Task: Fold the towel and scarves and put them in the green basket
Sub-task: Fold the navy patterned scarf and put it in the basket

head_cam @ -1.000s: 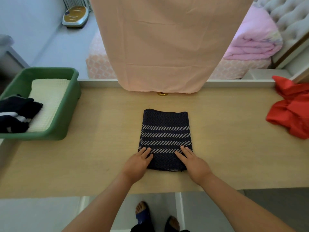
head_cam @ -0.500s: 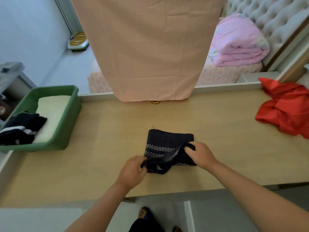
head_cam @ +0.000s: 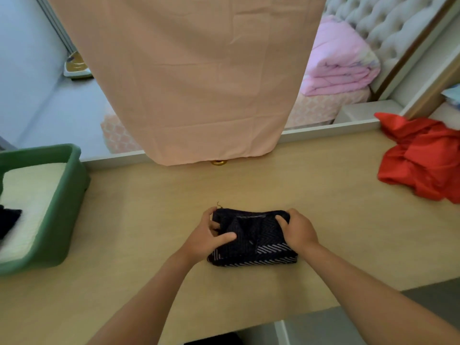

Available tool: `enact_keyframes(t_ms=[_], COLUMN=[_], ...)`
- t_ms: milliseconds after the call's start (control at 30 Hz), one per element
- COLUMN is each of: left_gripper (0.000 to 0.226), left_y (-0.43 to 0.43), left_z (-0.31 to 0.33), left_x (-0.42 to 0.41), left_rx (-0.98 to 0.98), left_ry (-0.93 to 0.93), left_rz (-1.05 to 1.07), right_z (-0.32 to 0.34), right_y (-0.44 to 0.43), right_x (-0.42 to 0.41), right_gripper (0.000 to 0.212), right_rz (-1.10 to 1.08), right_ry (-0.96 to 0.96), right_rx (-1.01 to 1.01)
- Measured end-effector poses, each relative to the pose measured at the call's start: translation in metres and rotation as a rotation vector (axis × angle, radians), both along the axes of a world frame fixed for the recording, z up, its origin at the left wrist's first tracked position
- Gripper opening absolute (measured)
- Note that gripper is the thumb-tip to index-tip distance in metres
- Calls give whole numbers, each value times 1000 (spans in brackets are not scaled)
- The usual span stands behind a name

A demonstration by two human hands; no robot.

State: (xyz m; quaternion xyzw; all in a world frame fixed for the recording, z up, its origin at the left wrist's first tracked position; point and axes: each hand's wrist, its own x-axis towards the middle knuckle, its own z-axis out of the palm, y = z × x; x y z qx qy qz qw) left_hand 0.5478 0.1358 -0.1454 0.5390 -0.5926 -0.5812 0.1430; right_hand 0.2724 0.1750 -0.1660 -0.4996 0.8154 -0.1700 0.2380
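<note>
A dark navy scarf (head_cam: 251, 239) with pale diagonal stripes lies folded over into a short, thick bundle in the middle of the wooden table (head_cam: 154, 220). My left hand (head_cam: 209, 236) grips its left end, thumb on top. My right hand (head_cam: 297, 229) grips the right end, fingers curled over the far edge. The green basket (head_cam: 62, 200) stands at the table's left edge and holds a folded cream towel (head_cam: 27, 195) with a dark folded cloth (head_cam: 8, 217) on it. A crumpled red scarf (head_cam: 423, 158) lies at the far right.
A peach cloth (head_cam: 194, 78) hangs over the mirror behind the table, down to the table's back edge. A small gold knob (head_cam: 219, 162) sits just below it. The table's front edge runs close to my forearms.
The flat scarf was lifted at its near edge and folded away from me; it is now half as deep. Both hands moved from pressing the near edge to gripping the far corners.
</note>
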Motion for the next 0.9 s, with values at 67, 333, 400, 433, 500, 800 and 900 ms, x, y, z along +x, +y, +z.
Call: enact_keyframes(t_ms=[67, 333, 400, 433, 500, 800, 900], left_gripper=[109, 106, 89, 78, 52, 26, 25], left_y=[-4, -6, -8, -11, -20, -76, -79], left_z=[-6, -18, -24, -26, -24, -33, -27], left_x=[0, -10, -16, -20, -27, -36, -49], left_rx=[-43, -890, -1027, -1047, -1020, -434, -597], left_ry=[-28, -505, -602, -628, -583, -542, -671], left_rz=[-126, -524, -659, -685, -627, -162, -156], right_z=[-4, -6, -10, -13, -18, -43, -46], right_y=[-6, -11, -6, -3, 2, 9, 4], right_x=[-1, 1, 6, 10, 17, 8, 4], right_gripper=[34, 31, 35, 32, 26, 43, 47], right_rz=[-35, 78, 202, 271, 372, 386, 393], right_ry=[45, 394, 564, 576, 528, 434, 422], right_rx=[-7, -50, -251, -338, -389, -145, -124])
